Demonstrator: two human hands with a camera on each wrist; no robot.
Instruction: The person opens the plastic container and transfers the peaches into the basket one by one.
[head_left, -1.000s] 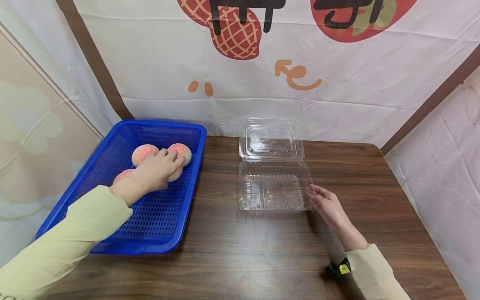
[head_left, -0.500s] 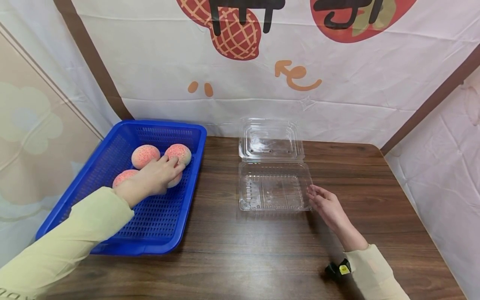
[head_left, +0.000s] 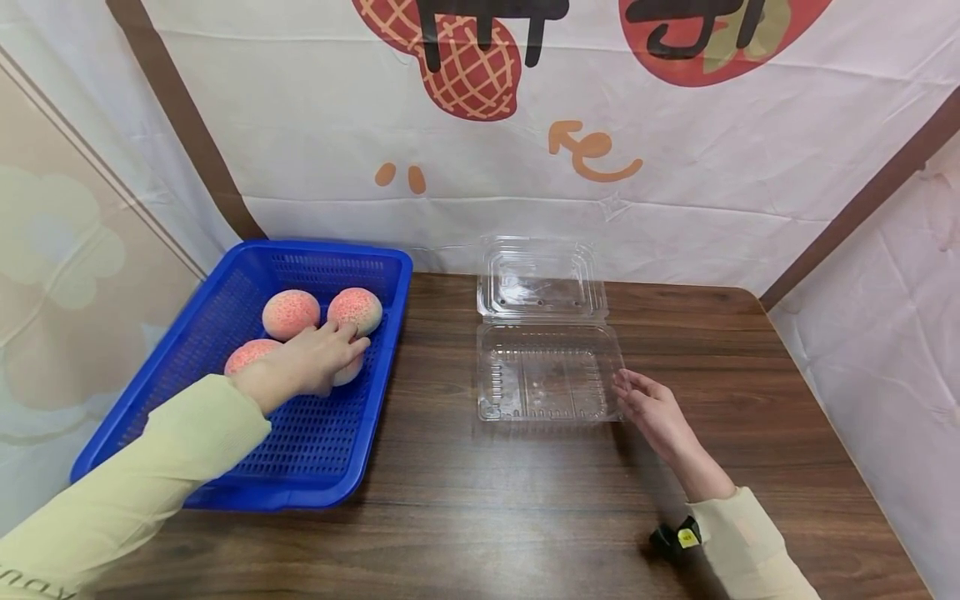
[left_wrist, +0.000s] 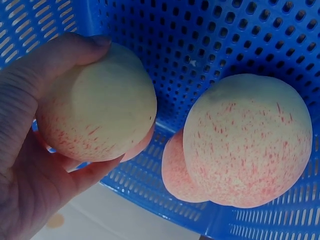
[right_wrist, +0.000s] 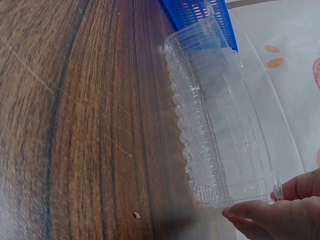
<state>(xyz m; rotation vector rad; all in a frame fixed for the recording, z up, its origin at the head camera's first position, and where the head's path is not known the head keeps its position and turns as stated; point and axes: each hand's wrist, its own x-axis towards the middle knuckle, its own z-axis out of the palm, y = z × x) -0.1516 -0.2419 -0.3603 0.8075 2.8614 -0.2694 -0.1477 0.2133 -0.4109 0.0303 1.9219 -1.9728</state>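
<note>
My left hand is inside the blue basket, gripping a peach with the thumb over its top and fingers below. In the head view that hand covers most of the fruit. Beyond it lie two more pinkish peaches, one at the back left and one at the back right. Another peach is partly hidden behind my wrist. On the table, a clear plastic clamshell box stands with its lid folded back. My right hand pinches the right rim of the box between thumb and fingers.
The brown wooden table carries the basket at left and the box near its middle. A printed white cloth hangs behind the back edge. A small black object with a yellow label is by my right sleeve.
My left hand has drawn slightly toward me, uncovering more of the back peaches and the one by my wrist. The right hand and the box have stayed in place.
</note>
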